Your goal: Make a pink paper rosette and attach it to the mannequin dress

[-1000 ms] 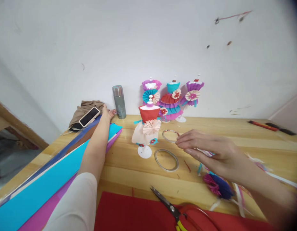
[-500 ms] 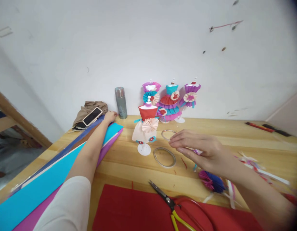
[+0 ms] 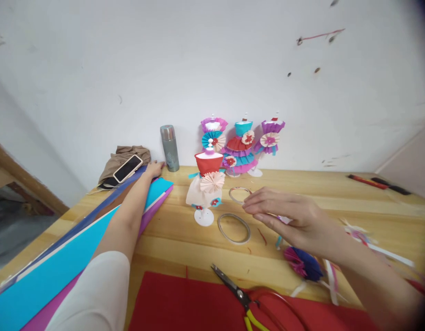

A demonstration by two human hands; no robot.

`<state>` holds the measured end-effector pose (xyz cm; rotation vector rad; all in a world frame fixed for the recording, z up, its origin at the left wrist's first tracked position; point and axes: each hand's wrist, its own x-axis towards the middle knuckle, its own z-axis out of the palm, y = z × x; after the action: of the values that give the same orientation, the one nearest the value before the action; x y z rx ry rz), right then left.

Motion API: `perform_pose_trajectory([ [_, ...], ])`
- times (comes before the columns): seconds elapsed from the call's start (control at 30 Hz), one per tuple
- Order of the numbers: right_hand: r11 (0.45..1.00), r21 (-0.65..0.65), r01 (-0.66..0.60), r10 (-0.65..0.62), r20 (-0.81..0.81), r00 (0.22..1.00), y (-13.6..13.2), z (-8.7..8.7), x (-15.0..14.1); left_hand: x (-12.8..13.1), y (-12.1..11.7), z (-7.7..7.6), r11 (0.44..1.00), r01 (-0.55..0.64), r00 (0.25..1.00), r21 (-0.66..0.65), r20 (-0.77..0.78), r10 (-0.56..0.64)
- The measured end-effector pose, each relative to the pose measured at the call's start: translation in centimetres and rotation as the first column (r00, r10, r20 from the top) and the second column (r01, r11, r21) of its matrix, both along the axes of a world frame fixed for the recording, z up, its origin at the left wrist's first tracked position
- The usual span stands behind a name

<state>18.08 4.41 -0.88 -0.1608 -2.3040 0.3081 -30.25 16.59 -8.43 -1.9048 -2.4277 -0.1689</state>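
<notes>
On the left, my left arm reaches over the long coloured sheets (image 3: 60, 271), blue and purple among them. At their far end my left hand (image 3: 154, 169) lies with fingers stretched, close to a grey thermos (image 3: 170, 149) and a phone (image 3: 128, 168). Whether it presses on the sheets is hard to see. My right hand (image 3: 288, 214) hovers over the table, fingers straight and nothing in them. By its fingertips lie two ring-shaped bands (image 3: 234, 242) (image 3: 230, 195). A small dress form (image 3: 208, 165) in a red top and pale skirt stands between my hands.
Several more dressed forms (image 3: 241, 145) stand by the wall. Scissors (image 3: 233, 285) and red-handled tools lie on red sheet material (image 3: 178, 303) in front. A purple-and-blue rosette (image 3: 303, 263) and scraps (image 3: 371, 243) lie right; red-and-black tools (image 3: 377, 183) lie far right. Brown cloth (image 3: 122, 158) sits back left.
The view has shifted slightly, so the dress forms and thermos sit a little further left. Both hands keep nearly the same places; the left fingers look somewhat flatter.
</notes>
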Motion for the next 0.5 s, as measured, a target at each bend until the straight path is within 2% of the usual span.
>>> perform_pose_trajectory([
  [0.17,1.0,0.006,-0.005,0.005,-0.016,1.0,-0.1,0.3,0.2,-0.3,0.0,0.0,1.0,-0.018,1.0,0.012,-0.01,0.019],
  [0.5,1.0,0.004,0.002,-0.002,0.008,1.0,0.2,-0.1,-0.1,0.4,1.5,-0.1,1.0,0.003,1.0,-0.008,-0.016,-0.003],
])
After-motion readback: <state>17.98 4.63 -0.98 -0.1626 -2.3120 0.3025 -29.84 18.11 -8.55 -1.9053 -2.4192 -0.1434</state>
